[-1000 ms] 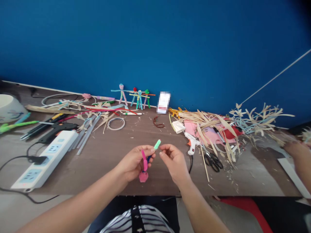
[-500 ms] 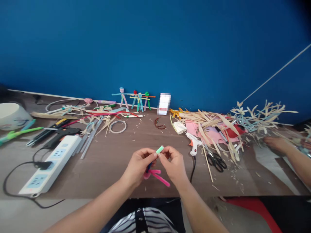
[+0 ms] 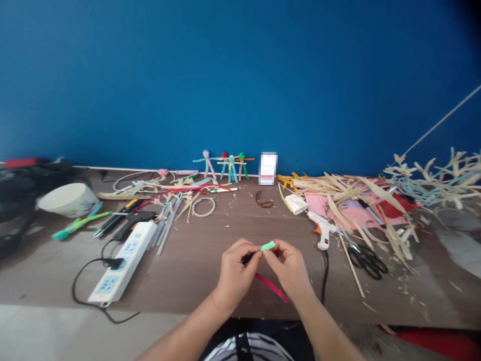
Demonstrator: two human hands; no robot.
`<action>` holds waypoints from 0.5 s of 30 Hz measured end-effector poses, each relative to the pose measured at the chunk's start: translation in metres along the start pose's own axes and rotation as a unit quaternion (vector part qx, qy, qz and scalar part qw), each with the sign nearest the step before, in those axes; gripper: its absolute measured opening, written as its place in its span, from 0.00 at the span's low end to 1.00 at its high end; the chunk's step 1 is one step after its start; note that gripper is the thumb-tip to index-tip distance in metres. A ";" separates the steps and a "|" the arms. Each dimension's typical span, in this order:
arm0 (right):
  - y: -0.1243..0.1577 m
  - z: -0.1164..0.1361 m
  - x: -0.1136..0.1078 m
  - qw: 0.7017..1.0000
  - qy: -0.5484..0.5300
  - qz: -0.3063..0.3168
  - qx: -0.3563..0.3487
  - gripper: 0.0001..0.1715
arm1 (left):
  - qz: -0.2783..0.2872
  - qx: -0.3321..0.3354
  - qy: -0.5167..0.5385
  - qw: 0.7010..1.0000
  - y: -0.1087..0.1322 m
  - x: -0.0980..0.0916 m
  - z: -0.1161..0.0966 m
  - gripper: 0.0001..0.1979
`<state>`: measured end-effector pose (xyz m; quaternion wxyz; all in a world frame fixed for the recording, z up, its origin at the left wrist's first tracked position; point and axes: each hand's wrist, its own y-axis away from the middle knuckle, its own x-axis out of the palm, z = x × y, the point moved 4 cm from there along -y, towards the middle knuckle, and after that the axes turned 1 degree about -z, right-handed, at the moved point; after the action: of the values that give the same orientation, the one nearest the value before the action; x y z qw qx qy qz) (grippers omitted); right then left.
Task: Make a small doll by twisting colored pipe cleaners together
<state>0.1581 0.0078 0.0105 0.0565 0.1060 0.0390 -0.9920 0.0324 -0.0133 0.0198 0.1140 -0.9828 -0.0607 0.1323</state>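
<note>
Table: dark brown wood-grain top, set against a blue wall, littered with straw chips.
- Left: white bowl lies tipped on its side; green pipe cleaner is laid just beside it.
- A white power strip is placed diagonally with a black plug inserted; black glue gun is at its far end.
- Centre: white wire ring, marker pen and brown bead bracelet are spread out.
- Pipe-cleaner figures are stood at the wall edge.
- Right: white glue gun and black scissors are laid near a dried straw pile, which is heaped over pink paper.
</note>
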 end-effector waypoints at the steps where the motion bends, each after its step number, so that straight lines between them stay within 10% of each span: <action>1: 0.000 -0.002 0.002 1.000 -0.009 0.005 0.005 0.08 | 0.000 0.011 -0.008 1.000 0.001 -0.002 -0.001 0.07; 10: -0.012 -0.022 0.016 0.993 -0.086 0.057 0.056 0.07 | 0.065 0.017 -0.095 0.993 -0.009 -0.010 0.017 0.10; 15: -0.013 -0.048 0.010 0.990 -0.052 0.074 0.108 0.16 | 0.045 -0.032 -0.124 0.991 -0.059 -0.052 0.040 0.08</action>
<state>0.1569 0.0239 -0.0377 0.1201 0.0624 -0.0795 -0.9876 -0.0341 0.0441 0.0092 0.0677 -0.9637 -0.0344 0.2561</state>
